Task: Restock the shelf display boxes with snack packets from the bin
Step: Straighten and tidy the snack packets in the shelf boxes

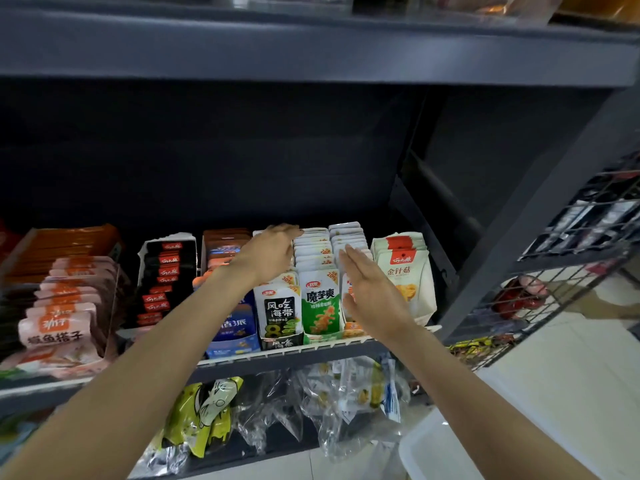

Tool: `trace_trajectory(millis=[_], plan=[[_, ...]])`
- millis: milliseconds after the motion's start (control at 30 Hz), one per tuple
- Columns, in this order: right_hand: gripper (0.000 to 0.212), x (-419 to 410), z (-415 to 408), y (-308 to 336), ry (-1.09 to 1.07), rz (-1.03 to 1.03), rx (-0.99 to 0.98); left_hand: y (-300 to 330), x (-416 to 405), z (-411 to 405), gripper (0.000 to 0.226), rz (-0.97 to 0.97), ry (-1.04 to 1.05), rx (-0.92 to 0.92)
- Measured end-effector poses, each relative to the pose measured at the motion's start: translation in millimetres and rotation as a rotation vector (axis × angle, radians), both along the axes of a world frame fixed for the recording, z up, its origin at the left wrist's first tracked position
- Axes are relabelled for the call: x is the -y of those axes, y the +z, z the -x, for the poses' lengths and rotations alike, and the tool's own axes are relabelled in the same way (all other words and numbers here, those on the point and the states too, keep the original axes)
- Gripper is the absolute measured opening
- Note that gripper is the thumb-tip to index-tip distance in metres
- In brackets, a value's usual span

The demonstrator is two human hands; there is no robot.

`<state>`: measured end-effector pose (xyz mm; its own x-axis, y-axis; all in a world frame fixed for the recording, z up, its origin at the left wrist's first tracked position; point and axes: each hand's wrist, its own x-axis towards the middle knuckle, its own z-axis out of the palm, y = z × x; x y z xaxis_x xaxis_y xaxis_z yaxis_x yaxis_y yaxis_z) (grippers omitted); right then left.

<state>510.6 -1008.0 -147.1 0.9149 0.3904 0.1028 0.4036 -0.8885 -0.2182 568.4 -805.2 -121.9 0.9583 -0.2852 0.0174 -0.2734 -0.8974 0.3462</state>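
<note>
Nearly restocked: beside the full green-packet display box point(320, 306), left hand point(268, 252) and right hand point(372, 292), fingers straight together, empty (white bin point(440, 448) contents unseen).

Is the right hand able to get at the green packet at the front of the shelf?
Probably yes. The right hand is open and hovers just right of the green packet, which stands at the shelf's front edge with nothing in front of it.
</note>
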Motion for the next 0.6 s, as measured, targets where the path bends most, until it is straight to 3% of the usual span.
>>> trace_trajectory(millis=[100, 333, 600], plan=[[0.072, -19, -10, 6, 0.061, 0.07, -0.029, -3, -7, -2, 0.053, -0.039, -0.056, -0.088], [0.089, -37, -34, 6, 0.048, 0.211, -0.123, -3, 3, -21, 0.054, -0.155, -0.036, -0.078], [0.066, -30, -18, -7, 0.035, 0.055, 0.139, -9, 1, -3, 0.047, -0.218, -0.151, 0.087]])
